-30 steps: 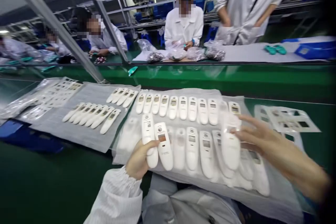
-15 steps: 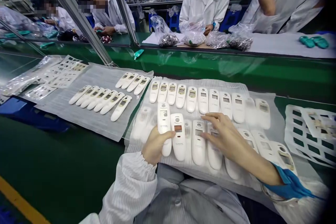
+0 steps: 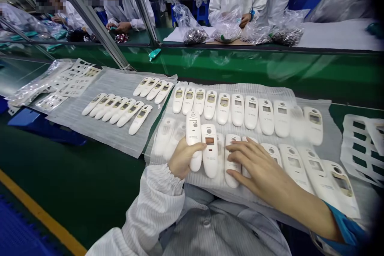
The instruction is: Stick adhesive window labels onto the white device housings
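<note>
My left hand is closed on two white plastic casings, the thumb pressed across them. One casing sits a little higher than the other casing; both have a round hole and a small window, and a fingertip shows through the lower one's window. My right hand is spread over another white casing in the near row, partly hiding it; whether the fingers touch it I cannot tell. Beyond lies a far row of similar casings on white wrapping sheet.
More casings lie in two groups on the sheet at left. Cut-out sheets lie behind them, others at far right. Across a green ledge, co-workers in white coats sit near bags of shiny parts. A metal post rises at left.
My right hand has shifted left, its fingers now over the casing beside my left hand's pair. My left hand keeps its two casings. The camera view has shifted slightly.
</note>
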Tool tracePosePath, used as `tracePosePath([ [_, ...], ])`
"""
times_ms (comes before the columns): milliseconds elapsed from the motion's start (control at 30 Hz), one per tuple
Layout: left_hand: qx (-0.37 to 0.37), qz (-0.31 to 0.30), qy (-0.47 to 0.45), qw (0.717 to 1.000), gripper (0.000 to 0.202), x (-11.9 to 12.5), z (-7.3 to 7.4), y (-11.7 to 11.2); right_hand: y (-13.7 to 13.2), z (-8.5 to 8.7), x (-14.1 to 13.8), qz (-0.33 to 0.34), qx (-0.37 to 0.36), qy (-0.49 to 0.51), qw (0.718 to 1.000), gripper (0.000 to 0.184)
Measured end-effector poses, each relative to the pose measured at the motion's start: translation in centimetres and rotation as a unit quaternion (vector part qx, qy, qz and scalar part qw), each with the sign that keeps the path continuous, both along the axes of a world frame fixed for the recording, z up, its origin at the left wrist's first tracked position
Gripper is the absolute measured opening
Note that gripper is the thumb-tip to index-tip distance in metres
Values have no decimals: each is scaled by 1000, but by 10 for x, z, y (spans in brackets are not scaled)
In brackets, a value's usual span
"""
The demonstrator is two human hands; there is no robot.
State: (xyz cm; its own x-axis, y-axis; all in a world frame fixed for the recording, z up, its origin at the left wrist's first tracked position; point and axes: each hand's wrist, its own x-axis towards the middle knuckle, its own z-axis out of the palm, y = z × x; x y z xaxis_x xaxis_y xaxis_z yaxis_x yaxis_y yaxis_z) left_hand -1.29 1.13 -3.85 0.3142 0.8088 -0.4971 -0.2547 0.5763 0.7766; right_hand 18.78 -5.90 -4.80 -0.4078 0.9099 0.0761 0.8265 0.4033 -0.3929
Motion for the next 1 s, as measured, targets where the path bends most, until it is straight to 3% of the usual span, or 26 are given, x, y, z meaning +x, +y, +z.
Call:
tracePosePath([
  [100, -3, -27, -11, 1000, 30, 4, 1, 0, 4, 3, -2, -99, -43, 73, 992, 30],
  [167, -6, -41, -11, 999, 28, 5, 1, 0, 9, 6, -5, -128, -52, 113, 984, 41],
  [400, -2, -48, -23, 999, 33, 10, 6, -4, 22, 9, -26, -80, -41, 117, 989, 75],
  [667, -10, -28, -18, 999, 37, 12, 13, -11, 31, 7, -26, -95, -42, 264, 959, 30],
  [800, 16, -37, -21, 999, 38, 13, 15, -13, 32, 10, -22, -116, -75, 313, 940, 30],
  [933, 50, -50, 7, 997, 38, 11, 12, -12, 36, 11, -19, -171, -170, 348, 906, 40],
  [1000, 76, -29, 39, 996, 38, 6, 7, -9, 42, 8, -18, -178, -182, 314, 915, 38],
])
